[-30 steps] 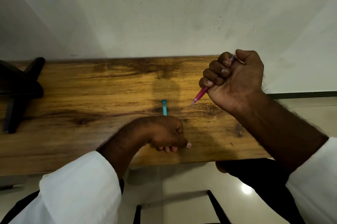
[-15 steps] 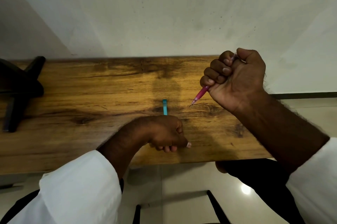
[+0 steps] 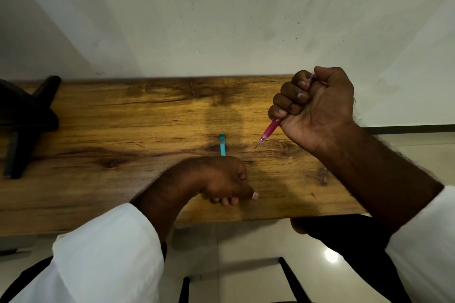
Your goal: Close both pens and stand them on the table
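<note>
My right hand (image 3: 317,105) is raised above the wooden table (image 3: 123,130) in a fist. It grips a pink pen (image 3: 268,132) whose tip points down and left, just off the wood. My left hand (image 3: 221,179) rests on the table near its front edge, fingers curled round a blue pen (image 3: 222,143). Only the blue pen's far end sticks out beyond the knuckles; the rest is hidden in the hand.
A black stand (image 3: 22,120) sits on the table's left end. A pale wall (image 3: 221,19) runs right behind the table. Below the front edge are a shiny tiled floor (image 3: 246,241) and black chair legs (image 3: 290,278).
My right hand with the pink pen has shifted very slightly up. My left hand and the blue pen stay where they were.
</note>
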